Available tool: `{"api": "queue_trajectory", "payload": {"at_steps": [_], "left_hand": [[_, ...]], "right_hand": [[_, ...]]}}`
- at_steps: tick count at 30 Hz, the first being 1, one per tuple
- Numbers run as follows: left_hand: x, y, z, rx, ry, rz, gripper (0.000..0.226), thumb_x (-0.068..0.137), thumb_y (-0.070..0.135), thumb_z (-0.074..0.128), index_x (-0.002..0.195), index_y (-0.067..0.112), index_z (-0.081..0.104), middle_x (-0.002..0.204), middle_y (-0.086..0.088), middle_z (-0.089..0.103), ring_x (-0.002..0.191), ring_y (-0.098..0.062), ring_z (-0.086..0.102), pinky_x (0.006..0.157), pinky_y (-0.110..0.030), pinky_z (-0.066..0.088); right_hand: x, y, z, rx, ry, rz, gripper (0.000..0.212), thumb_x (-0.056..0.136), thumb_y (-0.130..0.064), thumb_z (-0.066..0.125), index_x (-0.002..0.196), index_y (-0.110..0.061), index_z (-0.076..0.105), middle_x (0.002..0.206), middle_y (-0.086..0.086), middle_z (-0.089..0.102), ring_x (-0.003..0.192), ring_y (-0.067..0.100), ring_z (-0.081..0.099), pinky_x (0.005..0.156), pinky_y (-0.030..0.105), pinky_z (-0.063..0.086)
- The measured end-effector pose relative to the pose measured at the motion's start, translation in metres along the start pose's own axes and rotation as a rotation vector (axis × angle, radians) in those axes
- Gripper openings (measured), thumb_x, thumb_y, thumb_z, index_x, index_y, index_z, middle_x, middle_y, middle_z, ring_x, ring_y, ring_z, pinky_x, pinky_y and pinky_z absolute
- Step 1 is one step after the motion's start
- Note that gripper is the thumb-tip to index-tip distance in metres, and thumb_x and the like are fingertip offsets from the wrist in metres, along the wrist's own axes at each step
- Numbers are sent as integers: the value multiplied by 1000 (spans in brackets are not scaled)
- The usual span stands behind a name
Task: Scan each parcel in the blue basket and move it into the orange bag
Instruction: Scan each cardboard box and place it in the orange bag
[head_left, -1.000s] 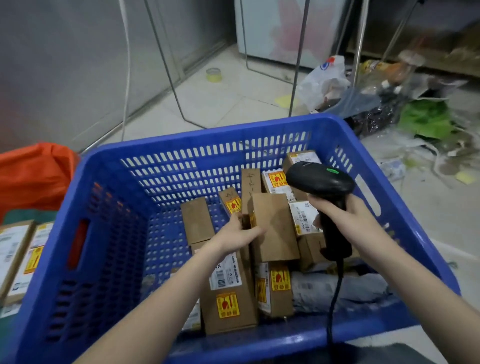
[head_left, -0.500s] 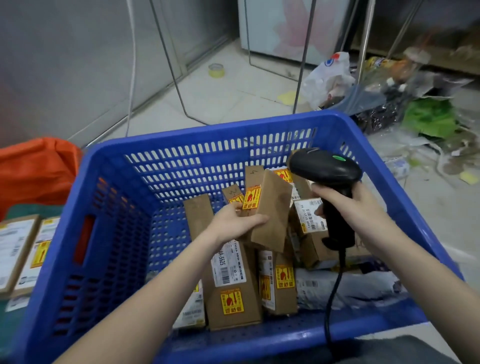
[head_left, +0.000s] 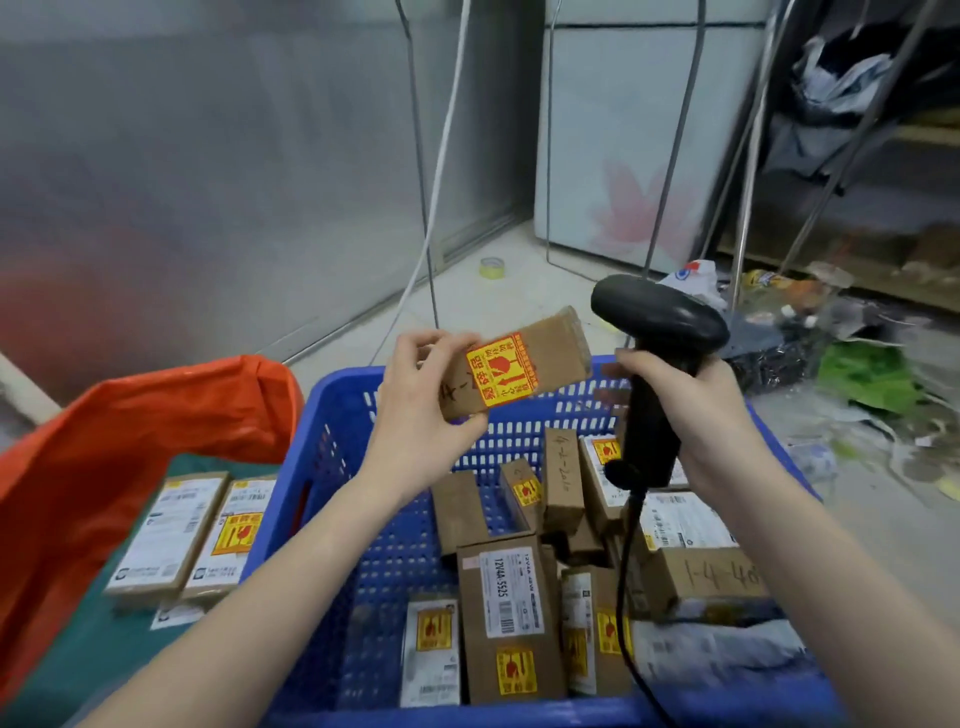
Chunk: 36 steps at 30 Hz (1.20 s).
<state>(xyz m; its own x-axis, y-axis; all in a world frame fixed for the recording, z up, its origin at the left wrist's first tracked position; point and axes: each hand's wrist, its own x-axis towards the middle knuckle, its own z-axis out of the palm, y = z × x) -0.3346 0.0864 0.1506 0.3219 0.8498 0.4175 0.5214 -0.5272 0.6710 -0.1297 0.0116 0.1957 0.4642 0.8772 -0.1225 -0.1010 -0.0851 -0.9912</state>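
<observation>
Parcel (head_left: 514, 376) pinched in left hand (head_left: 421, 415) above basket (head_left: 332, 467); right hand (head_left: 691, 410) grips scanner (head_left: 657, 332) beside it. Risk: barcode label faces away, so the scan may fail.

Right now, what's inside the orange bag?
The orange bag shows at least two labelled cardboard parcels lying flat side by side on green lining. The bag's folded orange plastic hides anything deeper.
</observation>
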Motion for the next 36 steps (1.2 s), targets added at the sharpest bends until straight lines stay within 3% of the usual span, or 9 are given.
{"api": "queue_trajectory", "payload": {"at_steps": [9,16,20,22,24,26,29,33,36], "left_hand": [[-5,-19,-25,120,43,145,68,70,-1,68,118,42,45,149,3,21,141,-14,11,113,-48,27],[1,-25,-19,147,70,308,62,73,2,63,124,34,47,155,-2,13,148,-29,5,117,-45,24],[3,-21,-24,14,192,36,87,75,9,78,146,27,29,159,-7,7,143,-11,14,104,1,17],[5,-21,-27,-115,141,-237,89,80,25,76,149,29,20,155,1,23,133,0,32,101,-6,26],[8,-19,-28,-409,57,-490,55,94,27,59,143,32,34,132,8,54,105,9,57,86,-10,44],[13,-22,-28,-636,83,-652,26,102,27,38,121,32,55,111,3,68,94,-8,68,80,-25,54],[17,-32,-31,-828,25,-685,42,101,44,28,126,26,57,111,-4,71,103,-23,67,89,-45,53],[16,-32,-35,-799,-160,-677,41,95,44,48,126,19,60,107,-2,74,101,-20,69,79,-35,56],[15,-32,-34,-800,-144,-691,38,90,32,61,124,16,60,104,-3,74,99,-21,70,72,-30,57]], "right_hand": [[-5,9,44,46,-39,66,35,73,-43,76,100,-23,66,86,-1,75,78,16,72,62,31,55],[8,20,51,50,-96,98,26,79,-29,74,103,-22,65,87,-2,75,75,9,72,59,22,54],[12,21,53,134,-100,117,31,79,-22,74,109,-19,64,85,-2,76,70,6,72,53,19,52],[12,22,52,163,-87,121,33,79,-21,74,111,-17,63,83,-3,76,68,6,72,50,18,52],[13,24,51,142,-81,109,37,78,-22,75,113,-16,63,86,-2,76,71,8,72,53,19,52],[15,25,49,112,-84,96,42,77,-22,76,116,-15,62,90,0,76,76,10,73,57,21,52],[17,25,47,45,-101,71,52,73,-21,78,120,-13,59,97,4,75,82,14,73,64,26,54],[18,25,48,5,-141,48,53,74,-16,78,121,-9,55,97,5,73,77,12,73,55,19,54],[19,29,50,-3,-113,52,50,78,-21,76,122,-13,55,98,3,73,81,12,72,65,26,56]]}}
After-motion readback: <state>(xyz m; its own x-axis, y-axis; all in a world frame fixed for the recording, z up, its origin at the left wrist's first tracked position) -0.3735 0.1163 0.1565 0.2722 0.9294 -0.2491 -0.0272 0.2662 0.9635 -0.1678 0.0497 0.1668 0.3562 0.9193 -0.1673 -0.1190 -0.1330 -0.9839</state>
